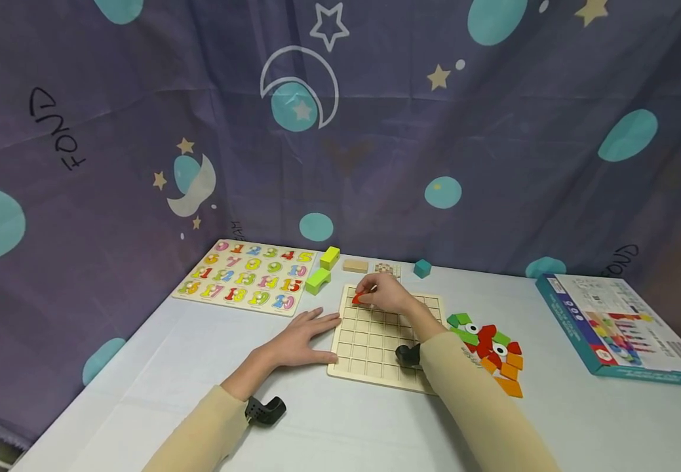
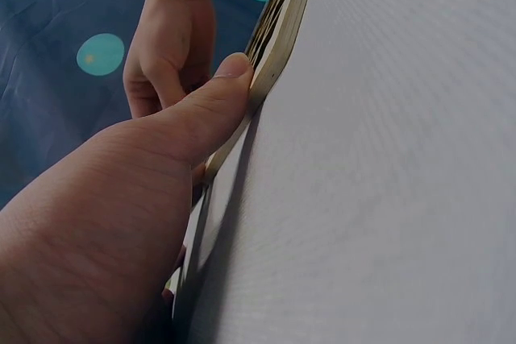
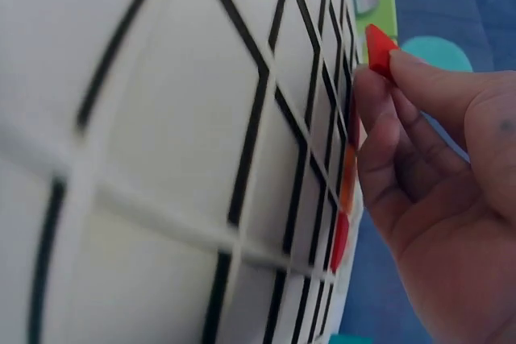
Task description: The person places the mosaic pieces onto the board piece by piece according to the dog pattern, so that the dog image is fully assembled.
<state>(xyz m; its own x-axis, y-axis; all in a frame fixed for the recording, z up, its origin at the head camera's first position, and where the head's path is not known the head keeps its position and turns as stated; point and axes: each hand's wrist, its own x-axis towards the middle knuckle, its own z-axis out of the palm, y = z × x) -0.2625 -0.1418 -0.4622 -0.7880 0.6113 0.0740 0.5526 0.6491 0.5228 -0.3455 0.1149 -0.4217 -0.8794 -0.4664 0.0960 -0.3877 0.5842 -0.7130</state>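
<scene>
A wooden grid board (image 1: 369,347) with square cells lies flat on the white table. Over its far left part, my right hand (image 1: 383,293) pinches a small red piece (image 3: 379,52) between thumb and fingertips; its pointed corner sticks out above the thumb in the right wrist view. My left hand (image 1: 301,339) rests at the board's left edge with fingers spread, its thumb (image 2: 222,78) touching the rim. To the right of the board is a loose pile of red (image 1: 486,337), green (image 1: 464,335) and orange (image 1: 508,387) flat pieces, partly behind the right sleeve.
A number puzzle board (image 1: 246,275) lies at the far left. Two lime-green blocks (image 1: 318,280), a plain wooden block (image 1: 355,265) and a teal block (image 1: 422,268) stand along the back. A flat cardboard box (image 1: 629,328) lies at the right, and a patterned curtain (image 1: 375,164) hangs behind.
</scene>
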